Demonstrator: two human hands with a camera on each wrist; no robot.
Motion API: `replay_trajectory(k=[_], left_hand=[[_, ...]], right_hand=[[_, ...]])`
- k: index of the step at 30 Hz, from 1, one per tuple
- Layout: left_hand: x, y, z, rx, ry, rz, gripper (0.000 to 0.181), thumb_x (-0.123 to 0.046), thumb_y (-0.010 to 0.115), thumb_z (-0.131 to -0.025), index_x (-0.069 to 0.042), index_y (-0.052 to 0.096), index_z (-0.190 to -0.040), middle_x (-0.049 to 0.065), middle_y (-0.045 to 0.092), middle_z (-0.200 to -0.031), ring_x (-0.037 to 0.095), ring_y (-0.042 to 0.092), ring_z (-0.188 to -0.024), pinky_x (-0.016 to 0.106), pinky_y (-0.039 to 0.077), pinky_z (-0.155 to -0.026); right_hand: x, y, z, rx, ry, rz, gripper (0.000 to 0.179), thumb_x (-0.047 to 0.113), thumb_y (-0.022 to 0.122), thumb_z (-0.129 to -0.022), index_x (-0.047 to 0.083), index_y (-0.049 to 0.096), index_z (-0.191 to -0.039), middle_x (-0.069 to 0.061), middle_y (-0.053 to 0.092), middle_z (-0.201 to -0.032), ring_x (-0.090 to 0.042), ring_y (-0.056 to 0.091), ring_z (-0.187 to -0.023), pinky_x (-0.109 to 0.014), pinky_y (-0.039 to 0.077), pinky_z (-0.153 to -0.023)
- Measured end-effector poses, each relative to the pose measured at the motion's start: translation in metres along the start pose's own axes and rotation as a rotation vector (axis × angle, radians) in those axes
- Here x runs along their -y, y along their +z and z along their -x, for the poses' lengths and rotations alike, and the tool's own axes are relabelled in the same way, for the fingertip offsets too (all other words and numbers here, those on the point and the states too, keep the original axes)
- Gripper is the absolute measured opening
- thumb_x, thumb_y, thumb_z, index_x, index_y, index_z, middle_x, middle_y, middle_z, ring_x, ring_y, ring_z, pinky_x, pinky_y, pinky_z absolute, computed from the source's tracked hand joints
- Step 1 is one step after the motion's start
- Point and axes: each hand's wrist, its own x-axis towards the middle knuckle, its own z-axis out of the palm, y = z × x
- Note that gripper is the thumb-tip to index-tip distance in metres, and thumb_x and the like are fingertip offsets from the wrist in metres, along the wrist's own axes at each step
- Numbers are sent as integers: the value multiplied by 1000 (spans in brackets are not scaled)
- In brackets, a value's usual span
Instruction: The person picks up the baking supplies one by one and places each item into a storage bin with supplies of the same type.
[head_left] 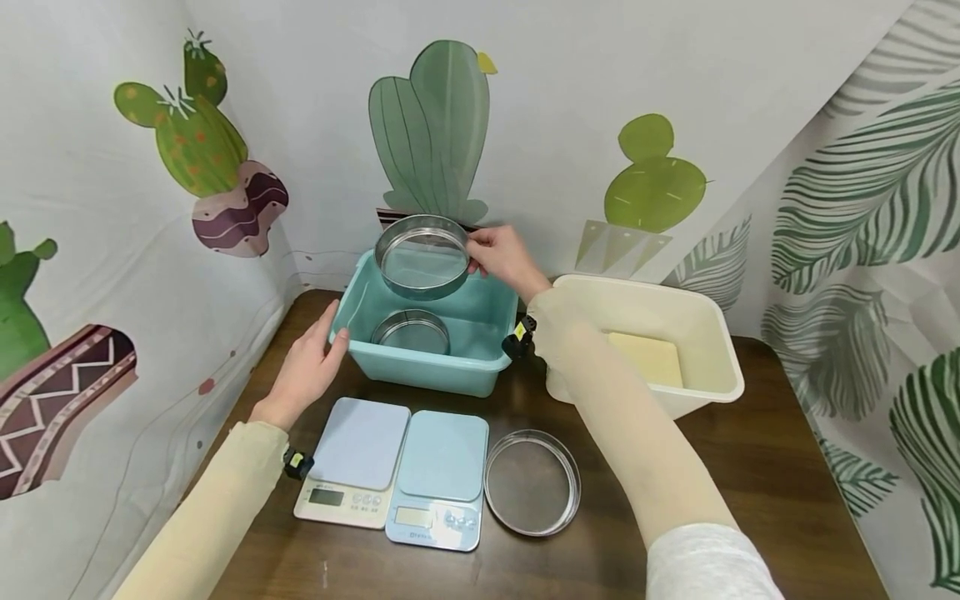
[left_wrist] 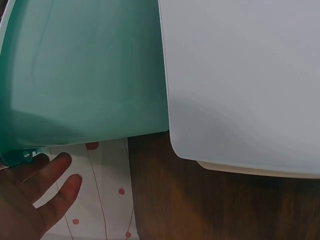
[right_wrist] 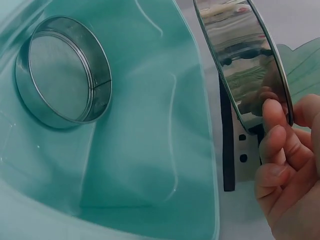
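Observation:
My right hand (head_left: pixel 501 254) pinches the rim of a round metal sieve (head_left: pixel 423 262) and holds it tilted above the far side of a teal basin (head_left: pixel 427 375). In the right wrist view its shiny side wall (right_wrist: pixel 247 60) lies between thumb and fingers. A smaller sieve (head_left: pixel 412 332) sits inside the basin, towards the left front. My left hand (head_left: pixel 307 362) is at the basin's left front corner, fingers extended along the rim; the left wrist view shows them loosely spread beside the teal wall (left_wrist: pixel 90 90). How firmly they touch it is not clear.
Two kitchen scales, one white (head_left: pixel 362 442) and one light blue (head_left: pixel 442 458), lie side by side in front of the basin. Another round sieve (head_left: pixel 531 486) lies to their right. A cream basin (head_left: pixel 637 292) with a pale yellow block (head_left: pixel 648 358) stands right. Cactus-patterned cloth hangs behind.

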Motion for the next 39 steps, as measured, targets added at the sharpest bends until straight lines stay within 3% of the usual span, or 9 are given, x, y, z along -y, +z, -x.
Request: replay_trajectory(k=[6,15,22,24,31,35,39], left_hand=[[0,-1,-1,-9,5,1,66,-42,39,-112,-9,21,-167,27,35,-163,51,44,-141,68,38,-110],[-1,0,-1,-11,13,8,65,-40,39,-113,-7,22,-167,26,35,-163,50,44,-141,68,38,-110],[0,0,-1,-22,24,15,65,-39,40,-113,-8,22,-167,26,35,-163,50,45,-141,68,39,-110],[1,0,-1,-24,22,15,65,-39,40,-113,-9,21,-167,26,35,-164,50,44,-141,67,38,-110],[3,1,-1,-23,6,14,65,-41,41,-112,-12,22,-167,23,34,-165,47,44,-143,65,38,-112],[3,2,-1,-19,6,13,65,-40,41,-112,-12,21,-168,23,34,-165,48,44,-143,66,38,-112],[3,3,0,-19,8,9,65,-39,41,-112,-12,21,-168,24,35,-164,49,45,-142,67,39,-111]], right_hand=[[-2,6,-4,22,-16,11,29,9,53,-102,-4,77,-114,-1,67,-64,-12,57,-53,-25,48,-63],[-9,12,-9,118,3,73,29,12,53,-105,1,78,-115,-11,73,-73,-32,65,-66,-26,52,-73],[-12,17,-10,184,30,96,33,14,52,-106,0,74,-127,-7,73,-72,-12,60,-56,-29,55,-79],[-12,19,-11,198,38,110,33,15,52,-106,0,73,-127,-4,73,-72,-11,61,-57,-29,55,-80],[-14,27,-11,237,72,125,32,12,54,-105,-1,73,-127,-18,77,-84,-23,68,-65,-29,51,-66],[-15,30,-12,282,91,159,37,14,52,-106,-2,66,-137,-13,76,-81,-18,68,-66,-27,51,-64],[-15,32,-12,322,82,198,42,15,50,-108,-2,58,-146,-5,74,-77,-11,66,-64,-29,55,-74]])
